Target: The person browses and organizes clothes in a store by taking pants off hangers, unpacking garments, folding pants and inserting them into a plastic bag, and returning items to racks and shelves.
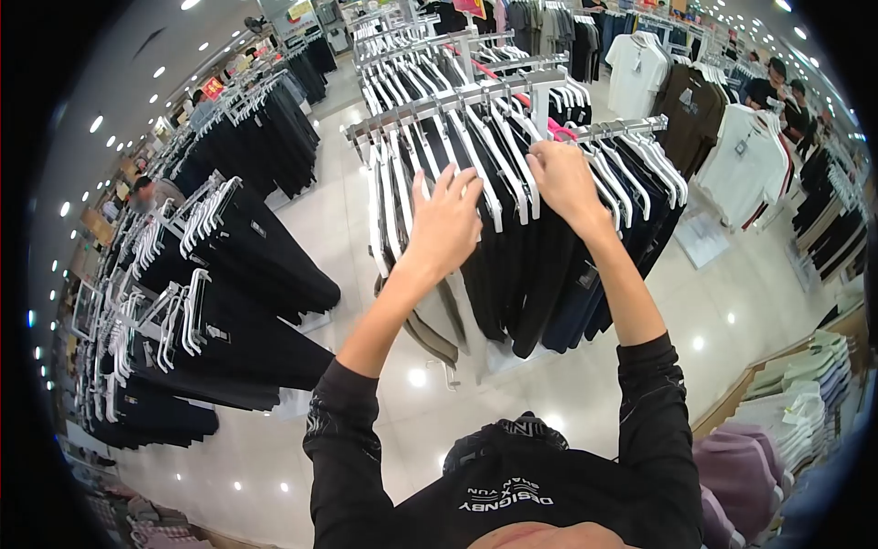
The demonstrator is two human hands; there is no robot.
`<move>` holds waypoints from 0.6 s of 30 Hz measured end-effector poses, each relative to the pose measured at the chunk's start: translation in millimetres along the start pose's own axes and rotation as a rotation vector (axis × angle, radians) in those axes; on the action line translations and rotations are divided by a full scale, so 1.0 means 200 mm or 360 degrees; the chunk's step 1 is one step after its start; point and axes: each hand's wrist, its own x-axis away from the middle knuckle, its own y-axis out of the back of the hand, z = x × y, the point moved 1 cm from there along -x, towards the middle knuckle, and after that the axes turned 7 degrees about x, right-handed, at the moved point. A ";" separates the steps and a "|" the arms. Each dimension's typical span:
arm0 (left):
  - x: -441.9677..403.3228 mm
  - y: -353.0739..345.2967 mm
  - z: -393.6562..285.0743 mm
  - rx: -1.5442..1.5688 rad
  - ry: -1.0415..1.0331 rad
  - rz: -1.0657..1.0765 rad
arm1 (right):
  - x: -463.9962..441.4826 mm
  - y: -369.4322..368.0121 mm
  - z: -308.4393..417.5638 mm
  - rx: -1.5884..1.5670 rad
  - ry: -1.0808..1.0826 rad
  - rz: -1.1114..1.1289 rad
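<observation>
White hangers (480, 160) with black trousers (498, 284) hang in a row from a metal rail (439, 102) in front of me. My left hand (444, 220) rests over the hangers left of the middle, its fingers apart and touching them. Further right, my right hand (565, 178) has its fingers curled around the upper part of a white hanger (528, 188); the exact grip is partly hidden. Just behind that hand shows a pink hanger (561, 133). Tan and grey trousers (430, 337) hang at the row's left end, navy trousers (576, 297) towards the right.
More racks of dark trousers (247, 238) stand on the left across a tiled aisle (412, 403). White T-shirts (745, 165) hang at the right. Folded mauve garments (741, 467) lie on a shelf at lower right. Other people (773, 87) are in the background.
</observation>
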 end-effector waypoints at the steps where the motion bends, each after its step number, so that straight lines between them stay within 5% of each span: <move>1: -0.02 -0.03 -0.04 -0.0078 -0.0058 0.0005 | -0.02 -0.09 -0.05 0.0081 0.0023 0.0011; 8: -0.04 -0.20 -0.05 -0.0086 0.0032 0.0272 | -0.07 -0.30 -0.11 0.0325 -0.0227 0.0452; 11: -0.01 -0.20 -0.04 -0.0103 0.0070 0.0288 | -0.07 -0.35 -0.16 0.0412 -0.0153 0.0155; 18: 0.03 -0.20 -0.06 -0.0139 0.0057 0.0214 | 0.10 0.15 -0.03 0.0490 -0.0082 0.0170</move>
